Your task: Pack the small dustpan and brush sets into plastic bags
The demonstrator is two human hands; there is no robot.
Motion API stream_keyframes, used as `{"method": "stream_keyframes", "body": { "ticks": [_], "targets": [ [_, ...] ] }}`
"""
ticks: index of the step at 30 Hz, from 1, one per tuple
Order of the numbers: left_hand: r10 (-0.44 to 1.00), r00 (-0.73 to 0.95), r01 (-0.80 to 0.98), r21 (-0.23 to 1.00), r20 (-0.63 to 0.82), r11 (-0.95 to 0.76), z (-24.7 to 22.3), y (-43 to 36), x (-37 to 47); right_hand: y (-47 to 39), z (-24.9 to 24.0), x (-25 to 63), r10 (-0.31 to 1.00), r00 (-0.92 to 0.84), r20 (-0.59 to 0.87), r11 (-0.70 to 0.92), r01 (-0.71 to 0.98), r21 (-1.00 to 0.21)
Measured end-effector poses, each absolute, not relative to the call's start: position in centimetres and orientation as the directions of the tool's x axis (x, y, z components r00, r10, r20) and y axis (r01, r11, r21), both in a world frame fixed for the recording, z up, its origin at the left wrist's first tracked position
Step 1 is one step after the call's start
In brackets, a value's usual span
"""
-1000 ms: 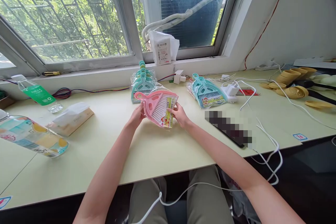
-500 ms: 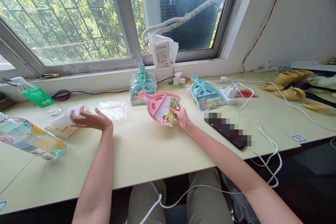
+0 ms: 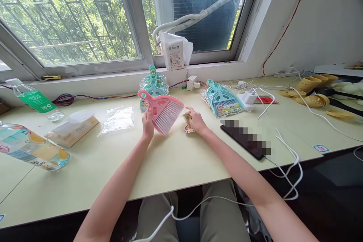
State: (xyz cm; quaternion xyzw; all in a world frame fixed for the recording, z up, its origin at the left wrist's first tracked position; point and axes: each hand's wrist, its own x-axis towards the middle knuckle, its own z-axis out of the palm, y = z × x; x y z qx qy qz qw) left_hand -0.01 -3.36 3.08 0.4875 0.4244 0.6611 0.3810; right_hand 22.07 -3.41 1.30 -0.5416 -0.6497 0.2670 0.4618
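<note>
Head view: left hand (image 3: 148, 125) fingers closed on pink dustpan-and-brush set (image 3: 162, 111), held tilted above tabletop (image 3: 170, 159). Right hand (image 3: 196, 122) fingers pinch printed label card (image 3: 187, 124) just beside it, low over the tabletop.

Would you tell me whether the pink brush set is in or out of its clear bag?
Out. The left hand holds the pink brush set bare; a clear bag lies flat on the table.

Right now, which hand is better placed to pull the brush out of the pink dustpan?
Probably the right hand: it holds only the small label card beside the bristles, while the left hand already grips the pink dustpan and can steady it.
</note>
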Motion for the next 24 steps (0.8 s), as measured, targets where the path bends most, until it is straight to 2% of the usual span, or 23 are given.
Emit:
{"method": "stream_keyframes", "body": {
  "ticks": [2, 4, 7, 10, 13, 15, 17, 21, 24],
  "targets": [
    [0.898, -0.305, -0.082, 0.931, 0.316, -0.356, 3.3, -2.8, -0.9, -4.0, 1.8, 22.3, 0.895, -0.021, 0.446, 0.327, 0.713, -0.621],
    [0.886, -0.36, -0.075, 0.937, 0.293, -0.341, 3.3, -2.5, -1.2, -4.8, 2.4, 22.2, 0.839, -0.054, 0.542, 0.331, 0.841, -0.429],
    [0.86, -0.388, 0.035, 0.938, 0.331, -0.345, 3.6, -3.4, -0.3, -6.2, 3.3, 21.3, 0.754, -0.116, 0.647, 0.372, 0.887, -0.275],
    [0.862, -0.252, 0.225, 0.893, 0.44, -0.39, 4.3, -5.8, 1.8, -7.3, 3.7, 20.0, 0.666, -0.223, 0.712, 0.481, 0.858, -0.181],
    [0.87, 0.016, 0.384, 0.8, 0.493, -0.461, 4.9, -8.3, 4.0, -7.8, 3.8, 19.4, 0.619, -0.171, 0.766, 0.479, 0.856, -0.197],
    [0.861, 0.091, 0.48, 0.735, 0.501, -0.478, 4.9, -9.4, 4.7, -7.8, 3.9, 19.5, 0.615, -0.065, 0.785, 0.418, 0.872, -0.256],
    [0.847, 0.108, 0.541, 0.684, 0.52, -0.49, 4.8, -9.8, 4.8, -7.8, 4.2, 19.9, 0.611, -0.023, 0.791, 0.374, 0.89, -0.263],
    [0.814, 0.078, 0.545, 0.659, 0.576, -0.518, 4.7, -9.4, 3.8, -8.1, 4.7, 20.1, 0.581, -0.114, 0.806, 0.427, 0.885, -0.183],
    [0.803, 0.103, 0.485, 0.676, 0.587, -0.555, 5.0, -9.1, 3.3, -8.3, 4.9, 19.7, 0.588, -0.095, 0.804, 0.461, 0.855, -0.236]
  ]
}}
